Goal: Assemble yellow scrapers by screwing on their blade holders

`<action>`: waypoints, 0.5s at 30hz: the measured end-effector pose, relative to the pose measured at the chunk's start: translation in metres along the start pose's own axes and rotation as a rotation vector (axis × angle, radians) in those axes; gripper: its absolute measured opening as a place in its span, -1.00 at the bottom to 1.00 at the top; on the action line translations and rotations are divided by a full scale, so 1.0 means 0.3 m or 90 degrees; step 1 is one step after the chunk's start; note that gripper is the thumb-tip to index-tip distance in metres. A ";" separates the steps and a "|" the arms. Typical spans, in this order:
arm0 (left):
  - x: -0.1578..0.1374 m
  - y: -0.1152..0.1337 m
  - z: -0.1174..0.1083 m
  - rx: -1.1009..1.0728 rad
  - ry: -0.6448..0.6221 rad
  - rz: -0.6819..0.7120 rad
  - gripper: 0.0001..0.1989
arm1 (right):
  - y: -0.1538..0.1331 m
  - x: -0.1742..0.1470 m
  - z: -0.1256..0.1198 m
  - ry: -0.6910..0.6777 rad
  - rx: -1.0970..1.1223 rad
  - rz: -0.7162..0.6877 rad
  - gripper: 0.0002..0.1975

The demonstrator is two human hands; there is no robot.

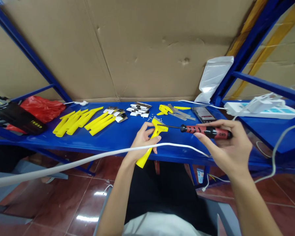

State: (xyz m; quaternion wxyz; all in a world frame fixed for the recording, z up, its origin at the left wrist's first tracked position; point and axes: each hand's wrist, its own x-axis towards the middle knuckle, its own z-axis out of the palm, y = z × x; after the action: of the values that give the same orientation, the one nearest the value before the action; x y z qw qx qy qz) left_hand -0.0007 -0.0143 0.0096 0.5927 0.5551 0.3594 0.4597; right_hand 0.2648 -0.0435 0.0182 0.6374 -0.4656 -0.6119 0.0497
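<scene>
The person's left hand (140,140) is just below the centre of the frame, thumb and fingers closed around the neck of a yellow plastic scraper with a wide head and a long handle (143,160). The scraper slants from the middle of the frame, head uppermost, down to its handle end in the lower middle, over the front edge of a glossy blue table (118,139). The right hand (232,147), right of centre, pinches a screwdriver with a red-and-black handle and a thin dark shaft (206,131) between thumb and fingers; the shaft lies nearly level and its tip meets the scraper's head. Just above the head, small pale bits of hardware (151,117) are scattered on the table. Above and right of them lie flat grey metal strips (186,116) beside small yellow plastic pieces (164,109), near a dark rectangular device (204,114). Left of centre, black-and-white folded cards (139,110) sit in a stack, with long yellow plastic handles (73,125) in rows farther left. A thick white cable (88,159) crosses the frame from the lower left edge, passing in front of the scraper's handle in view.
</scene>
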 end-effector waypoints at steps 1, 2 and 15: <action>-0.001 0.001 0.000 0.003 -0.003 -0.001 -0.41 | -0.004 -0.001 0.002 0.017 -0.023 0.004 -0.64; -0.001 0.001 0.000 0.004 -0.006 -0.001 -0.41 | -0.009 0.000 0.006 0.033 -0.042 0.003 -0.65; 0.003 0.001 -0.001 0.015 -0.010 -0.001 -0.40 | -0.011 0.003 0.011 -0.035 0.090 -0.008 -0.59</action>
State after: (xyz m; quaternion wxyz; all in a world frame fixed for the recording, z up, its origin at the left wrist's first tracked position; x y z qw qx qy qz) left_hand -0.0008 -0.0132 0.0099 0.5892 0.5657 0.3607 0.4503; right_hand 0.2608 -0.0430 0.0205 0.6518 -0.4141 -0.6272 0.1014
